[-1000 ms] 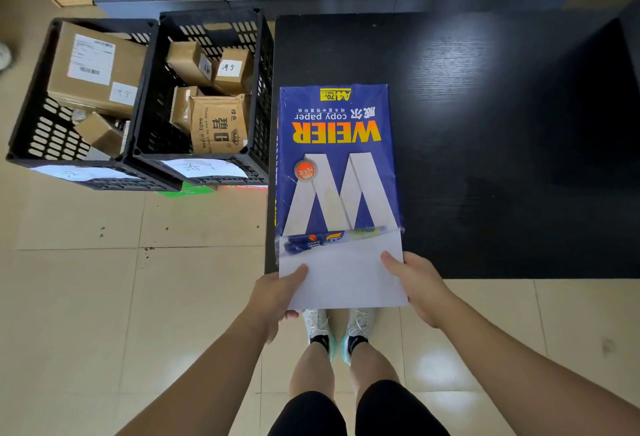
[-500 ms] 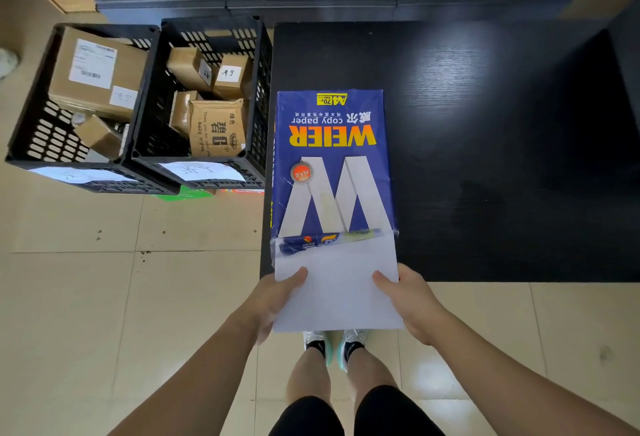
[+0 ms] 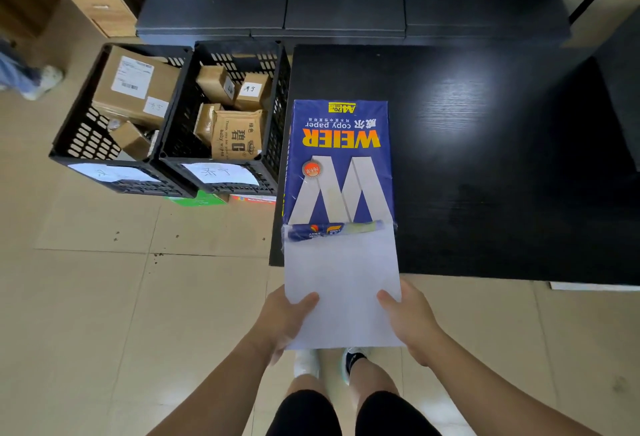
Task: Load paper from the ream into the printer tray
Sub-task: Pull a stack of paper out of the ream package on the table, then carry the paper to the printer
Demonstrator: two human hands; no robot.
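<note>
Gripping a stack of white paper (image 3: 341, 283) from either side, the left hand (image 3: 282, 323) and the right hand (image 3: 410, 323) each close around a long edge near the stack's near end, thumbs lying flat on the top sheet and the other fingers hidden beneath; the far end of the stack sits inside the torn mouth of the blue ream wrapper (image 3: 341, 165) (the print reads WEIER copy paper, upside down from this view), while the near half juts out past the edge of the black table (image 3: 502, 158) and over the tiled floor (image 3: 138, 314). The wrapper lies flat at the table's left side, its open end toward the person; a crumpled flap of wrapper rests across the paper where it emerges. Left of the table stand two black crates (image 3: 166, 117) side by side, touching, filled with brown cardboard parcels (image 3: 135, 85); white handwritten labels hang on their near walls. Below the paper, the person's shoes show on the floor.
</note>
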